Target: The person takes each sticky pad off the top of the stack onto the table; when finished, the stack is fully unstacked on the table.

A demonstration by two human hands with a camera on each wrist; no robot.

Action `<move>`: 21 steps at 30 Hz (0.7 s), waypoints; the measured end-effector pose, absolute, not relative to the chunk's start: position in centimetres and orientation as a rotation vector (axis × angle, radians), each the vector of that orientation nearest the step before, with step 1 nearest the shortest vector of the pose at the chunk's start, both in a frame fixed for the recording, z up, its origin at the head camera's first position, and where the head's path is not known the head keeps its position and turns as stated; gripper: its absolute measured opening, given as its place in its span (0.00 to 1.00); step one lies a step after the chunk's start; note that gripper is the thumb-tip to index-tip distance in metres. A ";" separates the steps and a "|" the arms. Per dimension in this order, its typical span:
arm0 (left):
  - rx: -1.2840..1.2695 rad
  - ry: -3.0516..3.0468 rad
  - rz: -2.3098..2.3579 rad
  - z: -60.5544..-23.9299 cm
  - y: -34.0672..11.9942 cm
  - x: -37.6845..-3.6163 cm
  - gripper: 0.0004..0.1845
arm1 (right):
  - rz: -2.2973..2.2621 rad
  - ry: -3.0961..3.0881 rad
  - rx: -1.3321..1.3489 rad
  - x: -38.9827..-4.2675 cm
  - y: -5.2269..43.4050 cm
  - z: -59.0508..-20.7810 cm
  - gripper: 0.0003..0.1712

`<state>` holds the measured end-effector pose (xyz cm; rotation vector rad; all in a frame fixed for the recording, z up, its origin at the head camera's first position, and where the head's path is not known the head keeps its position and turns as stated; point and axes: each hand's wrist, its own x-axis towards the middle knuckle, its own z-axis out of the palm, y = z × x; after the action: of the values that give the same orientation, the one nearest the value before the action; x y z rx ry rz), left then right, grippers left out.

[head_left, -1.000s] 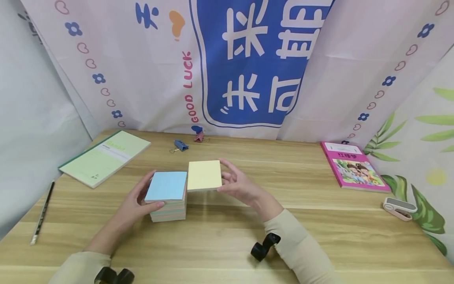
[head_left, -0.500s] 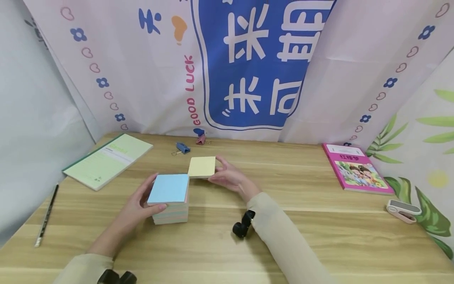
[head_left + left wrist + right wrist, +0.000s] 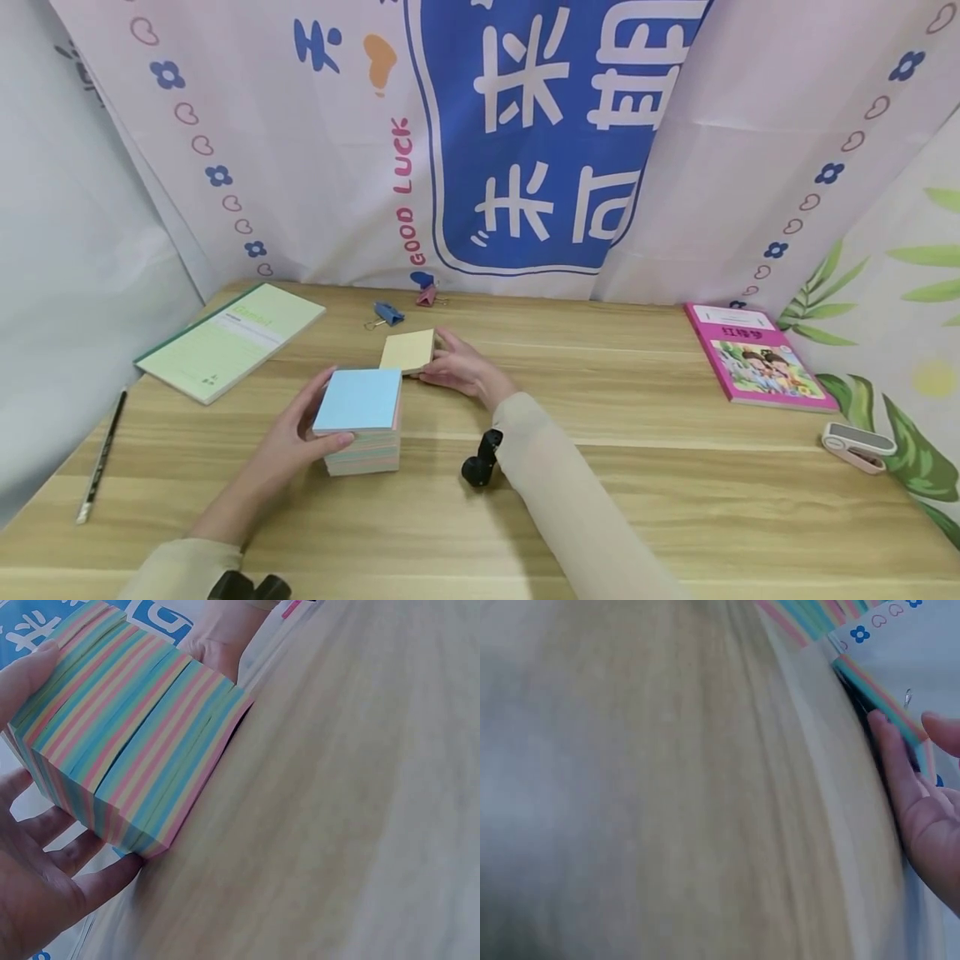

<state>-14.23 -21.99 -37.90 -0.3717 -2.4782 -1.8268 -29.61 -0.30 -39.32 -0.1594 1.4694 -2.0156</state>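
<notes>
In the head view, a tall block of colored sticky notes (image 3: 358, 400) with a blue top sheet stands on the table. My left hand (image 3: 288, 437) grips it from the left, thumb on the near side. The left wrist view shows the block's striped layers (image 3: 127, 720), with the left fingers (image 3: 82, 855) along another side. Behind the block, my right hand (image 3: 468, 371) holds a thinner sticky-note pad (image 3: 407, 350) with a yellow top by its right side. In the right wrist view the pad (image 3: 881, 697) sits low over the table, fingers (image 3: 900, 769) reaching under it.
A blue binder clip (image 3: 388, 314) and a pink one (image 3: 427, 296) lie behind the pad. A green notebook (image 3: 232, 342) and a pencil (image 3: 102, 457) are at left. A pink book (image 3: 761, 358) and a white-and-pink stapler-like object (image 3: 858, 447) lie at right, before a curtain (image 3: 360, 167).
My right hand has carried the yellow-topped pad away from me, lower and leftward, to behind the tall block. The left hand keeps its grip on the block.
</notes>
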 end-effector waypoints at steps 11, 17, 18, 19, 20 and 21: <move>-0.387 -2.472 -1.818 -37.8 -21.8 -14.2 0.44 | -2.025 1.597 -0.147 -28.5 2.0 -37.8 0.41; -0.413 -2.426 -1.848 -37.9 -21.6 -14.2 0.44 | -1.999 1.622 -0.358 -26.0 3.5 -36.4 0.40; -0.420 -2.416 -1.857 -38.0 -21.6 -14.2 0.44 | -1.999 1.602 -0.408 -25.3 3.5 -36.2 0.40; -0.433 -2.407 -1.861 -38.0 -21.6 -14.2 0.44 | -1.992 1.581 -0.457 -24.6 3.5 -36.1 0.41; -0.440 -2.406 -1.856 -38.0 -21.6 -14.2 0.44 | -1.966 1.583 -0.503 -23.9 3.4 -36.0 0.41; -0.444 -2.409 -1.848 -38.1 -21.5 -14.3 0.44 | -1.941 1.590 -0.546 -23.3 3.3 -35.9 0.41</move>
<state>-14.32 -21.51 -38.08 -0.4436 -2.4085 -1.8479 -23.28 3.26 -35.93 -0.5463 1.5899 -1.9412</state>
